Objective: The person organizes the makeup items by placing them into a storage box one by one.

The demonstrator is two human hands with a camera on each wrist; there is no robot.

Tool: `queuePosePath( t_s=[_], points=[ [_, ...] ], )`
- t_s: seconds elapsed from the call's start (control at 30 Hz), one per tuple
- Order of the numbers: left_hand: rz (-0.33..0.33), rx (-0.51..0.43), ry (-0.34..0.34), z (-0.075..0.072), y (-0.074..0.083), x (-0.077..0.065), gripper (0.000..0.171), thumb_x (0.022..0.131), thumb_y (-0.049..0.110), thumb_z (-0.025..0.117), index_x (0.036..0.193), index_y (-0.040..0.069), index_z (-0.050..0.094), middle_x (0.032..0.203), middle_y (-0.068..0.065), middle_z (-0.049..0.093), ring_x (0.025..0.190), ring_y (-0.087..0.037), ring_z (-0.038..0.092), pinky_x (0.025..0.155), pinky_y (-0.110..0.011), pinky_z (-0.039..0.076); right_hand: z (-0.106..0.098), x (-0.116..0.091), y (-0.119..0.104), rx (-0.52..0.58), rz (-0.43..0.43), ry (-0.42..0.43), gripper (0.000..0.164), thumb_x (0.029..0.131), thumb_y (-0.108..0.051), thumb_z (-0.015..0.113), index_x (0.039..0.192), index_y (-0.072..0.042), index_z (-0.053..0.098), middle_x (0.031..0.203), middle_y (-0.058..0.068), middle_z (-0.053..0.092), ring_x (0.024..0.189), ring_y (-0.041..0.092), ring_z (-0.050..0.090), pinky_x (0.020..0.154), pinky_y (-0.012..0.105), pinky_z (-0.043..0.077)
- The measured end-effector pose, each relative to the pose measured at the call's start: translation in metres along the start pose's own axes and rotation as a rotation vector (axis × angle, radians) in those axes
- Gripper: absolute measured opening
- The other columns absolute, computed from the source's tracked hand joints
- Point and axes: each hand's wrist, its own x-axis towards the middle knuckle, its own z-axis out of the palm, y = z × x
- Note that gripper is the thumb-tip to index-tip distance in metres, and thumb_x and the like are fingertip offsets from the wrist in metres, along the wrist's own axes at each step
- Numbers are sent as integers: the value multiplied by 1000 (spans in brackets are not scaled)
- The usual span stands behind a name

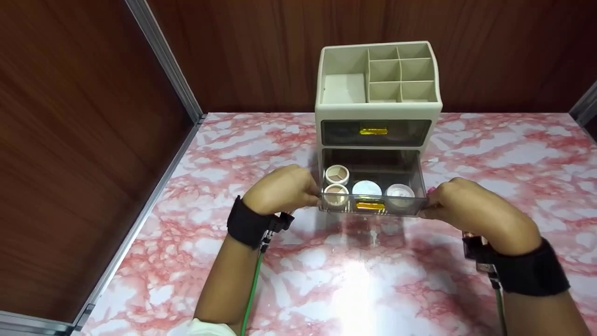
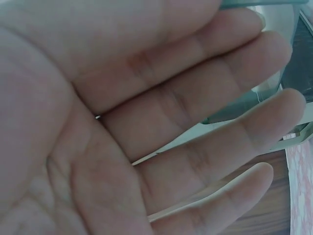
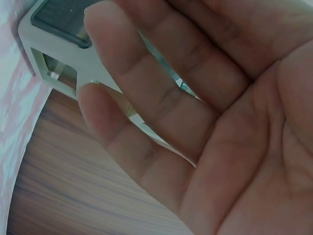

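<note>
A clear lower drawer [image 1: 406, 163] is pulled out of a cream desktop organizer [image 1: 322, 112]. At its left front corner, my left hand [image 1: 284, 189] pinches the drawer's edge. The right hand [image 1: 480, 210] pinches the opposite front corner. In the left wrist view the fingers [image 2: 210, 98] extend along the drawer's side; the fingers [image 3: 142, 83] in the right wrist view do likewise, with the contact hidden. Inside the drawer lie two round pans of divided powder [image 1: 337, 174], a white round jar [image 1: 366, 189] and another pale jar [image 1: 400, 191]. A yellow handle [image 1: 371, 205] marks the drawer front.
The closed upper drawer [image 1: 340, 133] has a yellow handle [image 1: 373, 131]. Open compartments [image 1: 385, 71] form the organizer's top. A wooden panel [image 1: 242, 56] stands behind, another at left. The tabletop [image 1: 224, 149] has a pink marbled surface. A small pink object touches the right hand's fingers.
</note>
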Motion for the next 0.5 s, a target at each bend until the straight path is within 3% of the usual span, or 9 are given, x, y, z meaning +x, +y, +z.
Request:
queuePosePath(
  t_s=[0.23,0.5],
  points=[
    [-9,20,35,2,-1,5,24,79,30,64,55,29,62,46,11,47,42,-7,44,42,-27,36,1,2,7,43,49,8,14,78,-24,68,65,-25,64,57,-14,53,47,6,41,44,25,36],
    [-36,6,33,3,-2,6,22,79,30,64,57,29,63,47,10,48,40,-8,45,40,-27,37,5,6,14,28,7,65,8,75,-23,71,68,-23,67,62,-15,57,51,5,44,48,26,37]
  ],
)
